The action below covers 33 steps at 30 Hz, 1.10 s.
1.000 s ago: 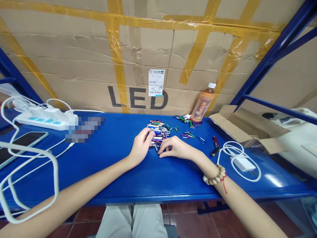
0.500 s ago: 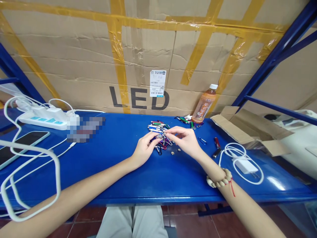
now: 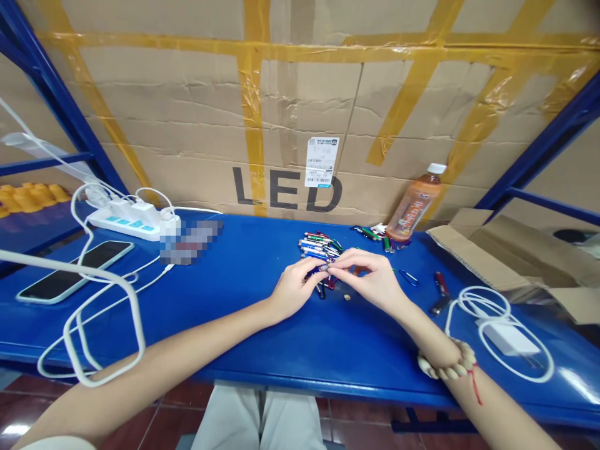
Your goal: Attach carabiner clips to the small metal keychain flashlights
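My left hand and my right hand meet fingertip to fingertip above the blue table. Between them they pinch a small silvery piece, too small to identify. Just behind and below the fingers lies a pile of slim penlights in red, green, silver and blue, with coloured carabiner clips. My hands hide part of this pile. A small round disc rests on the table under my right hand. A loose blue carabiner lies to the right of that hand.
A red and black penlight and a white charger with coiled cable lie right. An orange drink bottle stands behind, beside an open cardboard box. At left are a power strip, a phone and looping white cables.
The view has swung left, so everything sits further right in the picture. Both hands stay together over the pile, their fingertips still pinching. One of two small discs is no longer visible.
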{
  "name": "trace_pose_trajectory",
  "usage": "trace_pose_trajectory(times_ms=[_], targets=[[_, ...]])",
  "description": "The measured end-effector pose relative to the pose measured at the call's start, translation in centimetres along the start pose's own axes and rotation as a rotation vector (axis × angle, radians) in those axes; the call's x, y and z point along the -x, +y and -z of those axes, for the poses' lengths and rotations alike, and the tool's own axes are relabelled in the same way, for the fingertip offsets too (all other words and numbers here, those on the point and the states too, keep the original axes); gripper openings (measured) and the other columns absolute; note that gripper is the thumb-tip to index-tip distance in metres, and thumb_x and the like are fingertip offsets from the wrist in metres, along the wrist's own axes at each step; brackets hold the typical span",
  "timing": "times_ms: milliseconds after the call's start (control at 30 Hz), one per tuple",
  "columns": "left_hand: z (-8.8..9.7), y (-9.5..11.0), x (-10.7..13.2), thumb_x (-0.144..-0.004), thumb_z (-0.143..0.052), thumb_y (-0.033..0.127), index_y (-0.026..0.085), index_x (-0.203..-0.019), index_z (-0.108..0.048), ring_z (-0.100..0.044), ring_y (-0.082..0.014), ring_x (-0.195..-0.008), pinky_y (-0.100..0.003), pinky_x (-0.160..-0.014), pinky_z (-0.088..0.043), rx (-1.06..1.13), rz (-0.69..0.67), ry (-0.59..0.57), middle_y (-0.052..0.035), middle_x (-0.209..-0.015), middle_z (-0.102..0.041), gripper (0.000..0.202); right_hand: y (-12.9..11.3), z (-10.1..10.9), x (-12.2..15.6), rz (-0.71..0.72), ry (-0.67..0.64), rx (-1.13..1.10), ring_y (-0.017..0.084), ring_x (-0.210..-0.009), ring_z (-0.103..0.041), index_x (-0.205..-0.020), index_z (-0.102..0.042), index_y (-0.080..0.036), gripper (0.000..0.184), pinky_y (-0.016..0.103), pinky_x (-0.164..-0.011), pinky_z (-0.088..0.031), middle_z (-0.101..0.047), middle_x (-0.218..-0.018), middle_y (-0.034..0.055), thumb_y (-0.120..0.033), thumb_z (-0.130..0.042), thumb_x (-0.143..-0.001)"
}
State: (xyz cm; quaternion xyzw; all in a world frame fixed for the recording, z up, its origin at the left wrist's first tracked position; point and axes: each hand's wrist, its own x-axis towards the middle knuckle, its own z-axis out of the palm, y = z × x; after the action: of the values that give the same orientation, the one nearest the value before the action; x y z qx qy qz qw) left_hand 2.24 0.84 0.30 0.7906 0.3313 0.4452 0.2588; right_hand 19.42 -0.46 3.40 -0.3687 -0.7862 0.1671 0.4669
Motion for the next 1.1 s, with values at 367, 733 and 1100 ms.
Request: trace_pose_trajectory(times_ms=[367, 733, 1100], targets=[[0.2, -0.1, -0.2, -0.085, -0.045, 0.018, 0.018, -0.091, -0.059, -0.06, -0.0176, -0.086, -0.028, -0.077, -0.046, 0.014, 0.063, 0.028, -0.005, -0.094, -0.065, 0.016, -0.1, 0.5, 0.1, 0.06, -0.139, 0.133, 0.009, -0.059, -0.055, -0.091, -0.067, -0.019, 0.02, 0.021, -0.048, -0.044, -0.063, -0.089, 0.0061, -0.032, -0.055, -0.083], [0.4, -0.2, -0.2, -0.082, -0.034, 0.006, 0.019, -0.068, -0.041, -0.053, -0.0187, -0.097, -0.033, -0.086, -0.04, 0.06, -0.041, 0.058, -0.0073, -0.098, -0.061, 0.02, 0.4, 1.8, 0.2, 0.021, -0.144, 0.327, 0.008, -0.054, -0.052, -0.085, -0.062, -0.018, 0.02, 0.021, -0.052, -0.042, -0.062, -0.077, 0.0025, -0.037, -0.059, -0.08], [0.1, 0.0, -0.1, -0.083, -0.036, 0.006, 0.018, -0.081, -0.053, -0.051, -0.0157, -0.083, -0.028, -0.077, -0.042, -0.044, -0.077, 0.028, -0.004, -0.086, -0.054, 0.02, -0.4, -0.3, 0.7, 0.28, -0.069, 0.536, 0.008, -0.06, -0.057, -0.097, -0.066, -0.022, 0.023, 0.019, -0.051, -0.041, -0.066, -0.082, 0.0033, -0.031, -0.047, -0.088]])
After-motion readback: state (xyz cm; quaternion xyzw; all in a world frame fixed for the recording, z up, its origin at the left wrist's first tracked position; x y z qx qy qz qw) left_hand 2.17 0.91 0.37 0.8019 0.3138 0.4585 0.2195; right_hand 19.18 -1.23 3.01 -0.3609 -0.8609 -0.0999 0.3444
